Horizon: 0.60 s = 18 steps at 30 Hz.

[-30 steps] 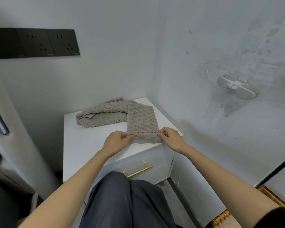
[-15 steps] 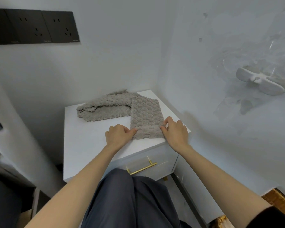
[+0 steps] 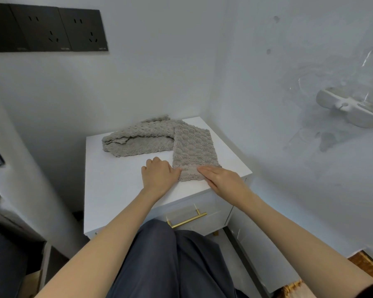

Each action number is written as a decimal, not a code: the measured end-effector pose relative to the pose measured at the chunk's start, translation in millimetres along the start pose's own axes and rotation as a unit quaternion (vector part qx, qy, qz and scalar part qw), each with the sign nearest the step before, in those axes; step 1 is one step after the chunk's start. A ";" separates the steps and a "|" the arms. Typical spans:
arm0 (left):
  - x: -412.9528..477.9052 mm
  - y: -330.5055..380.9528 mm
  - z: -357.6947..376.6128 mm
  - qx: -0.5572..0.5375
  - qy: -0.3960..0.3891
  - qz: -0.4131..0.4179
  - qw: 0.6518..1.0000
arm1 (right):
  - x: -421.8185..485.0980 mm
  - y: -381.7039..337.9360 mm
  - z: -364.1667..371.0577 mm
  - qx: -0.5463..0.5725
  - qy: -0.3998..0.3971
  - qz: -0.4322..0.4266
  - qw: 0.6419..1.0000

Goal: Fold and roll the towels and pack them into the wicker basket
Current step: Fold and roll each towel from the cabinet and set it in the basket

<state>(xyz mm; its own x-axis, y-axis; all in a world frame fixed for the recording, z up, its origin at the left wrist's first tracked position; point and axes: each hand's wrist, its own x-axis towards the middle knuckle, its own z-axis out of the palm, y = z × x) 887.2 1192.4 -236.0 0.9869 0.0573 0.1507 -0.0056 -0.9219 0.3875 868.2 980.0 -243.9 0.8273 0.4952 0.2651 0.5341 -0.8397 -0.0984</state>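
A folded grey-beige waffle towel [image 3: 193,147] lies as a narrow strip on the right part of the white cabinet top [image 3: 116,181]. A second, crumpled grey-beige towel [image 3: 138,139] stretches across the back of the top. My left hand [image 3: 159,176] pinches the near left corner of the strip, fingers curled. My right hand [image 3: 221,179] lies flat on the near right end and presses it down. A piece of the wicker basket [image 3: 366,267] shows at the lower right edge of the view.
The cabinet stands in a wall corner, with a gold drawer handle [image 3: 186,219] on its front. My dark-trousered lap is just below it. Black wall sockets [image 3: 58,29] are at the upper left. A white hook fitting [image 3: 349,108] sticks to the right wall.
Both hands went from pinching the strip's near edge to resting on it; the right hand has flattened onto the towel. The camera has shifted left and down slightly.
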 end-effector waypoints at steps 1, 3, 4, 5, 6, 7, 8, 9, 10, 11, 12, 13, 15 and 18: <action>-1.6 -0.2 0.4 0.009 0.033 0.027 0.999 | -0.7 5.0 -2.4 -0.006 -0.018 0.007 1.000; -4.1 -1.5 -0.6 0.002 0.085 0.139 0.987 | -1.2 8.5 -6.4 -0.009 -0.042 0.022 0.999; -5.2 -2.0 -1.5 0.009 0.085 0.206 0.975 | -0.6 7.9 -7.1 -0.007 -0.051 0.030 0.998; -6.2 -2.4 -2.1 0.019 0.070 0.256 0.964 | 0.0 6.8 -7.7 -0.002 -0.056 0.037 0.998; -6.9 -3.5 -2.1 0.026 0.054 0.279 0.959 | 1.0 5.6 -8.0 0.007 -0.056 0.045 0.997; -8.7 -5.1 -2.6 0.029 0.041 0.276 0.960 | 0.8 4.5 -8.4 0.022 -0.050 0.052 0.997; -10.5 -7.6 -2.8 0.028 0.037 0.263 0.964 | 0.2 4.0 -8.3 0.044 -0.039 0.060 0.996; -12.4 -10.9 -2.6 0.033 0.033 0.251 0.967 | -1.0 3.8 -8.5 0.073 -0.024 0.068 0.995; -14.2 -14.0 -2.1 0.044 0.025 0.241 0.969 | -2.3 3.9 -9.1 0.104 -0.009 0.077 0.992; -15.5 -16.0 -1.9 0.055 0.010 0.234 0.971 | -3.3 3.9 -10.2 0.130 0.002 0.089 0.988; -16.1 -16.9 -2.7 0.061 -0.005 0.227 0.972 | -3.8 4.1 -11.7 0.148 0.007 0.102 0.984; -15.4 -16.5 -3.7 0.060 -0.013 0.218 0.974 | -3.7 4.8 -13.5 0.158 0.006 0.114 0.981; -12.9 -13.5 -5.4 0.057 -0.015 0.203 0.977 | -2.6 6.8 -16.2 0.160 -0.001 0.132 0.978; -12.2 -9.8 -6.3 0.039 -0.011 0.188 0.981 | -3.7 9.3 -17.9 0.168 0.002 0.146 0.975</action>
<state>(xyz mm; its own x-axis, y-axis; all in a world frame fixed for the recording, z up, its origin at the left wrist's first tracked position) 874.2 1203.2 -235.9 0.9207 -0.3000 0.2495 -0.3584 -0.9030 0.2369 867.0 966.5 -228.6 0.9525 0.2433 0.1830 0.3025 -0.8242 -0.4788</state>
